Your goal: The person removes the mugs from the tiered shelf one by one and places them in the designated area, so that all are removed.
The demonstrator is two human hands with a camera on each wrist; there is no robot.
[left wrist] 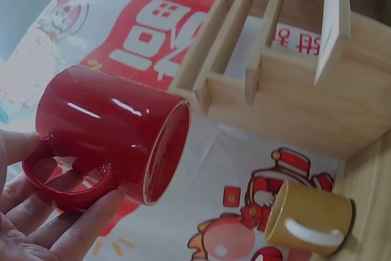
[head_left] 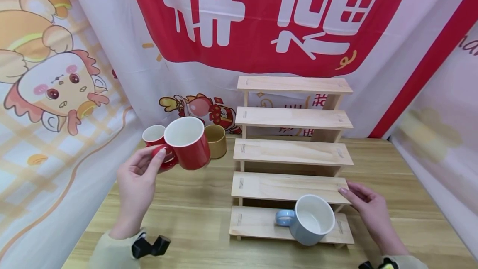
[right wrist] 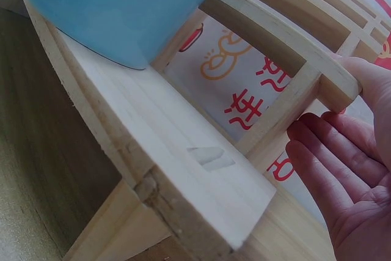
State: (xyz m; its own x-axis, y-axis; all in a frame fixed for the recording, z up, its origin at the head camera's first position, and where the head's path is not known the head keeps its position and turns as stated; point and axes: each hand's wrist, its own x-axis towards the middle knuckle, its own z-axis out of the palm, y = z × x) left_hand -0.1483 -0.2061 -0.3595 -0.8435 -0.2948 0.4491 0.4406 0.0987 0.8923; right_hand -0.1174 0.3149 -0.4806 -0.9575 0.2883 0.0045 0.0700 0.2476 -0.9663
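My left hand [head_left: 136, 184] holds a red mug [head_left: 194, 152] with a white inside by its handle, lifted above the table to the left of a wooden stepped shelf [head_left: 287, 188]. In the left wrist view the red mug [left wrist: 110, 126] is tilted, its base turned to the right. My right hand [head_left: 373, 213] pinches the right end of the second step from the bottom, thumb on top and fingers below, as the right wrist view shows. A light blue mug [head_left: 308, 229] stands on the lowest step, handle pointing left.
Behind the held mug stand a second red mug [head_left: 152, 133] and a mustard-yellow mug [head_left: 218, 146], near the back of the wood-grain table [head_left: 190, 219]. Printed cloth [head_left: 209, 61] hangs behind the shelf and along both sides.
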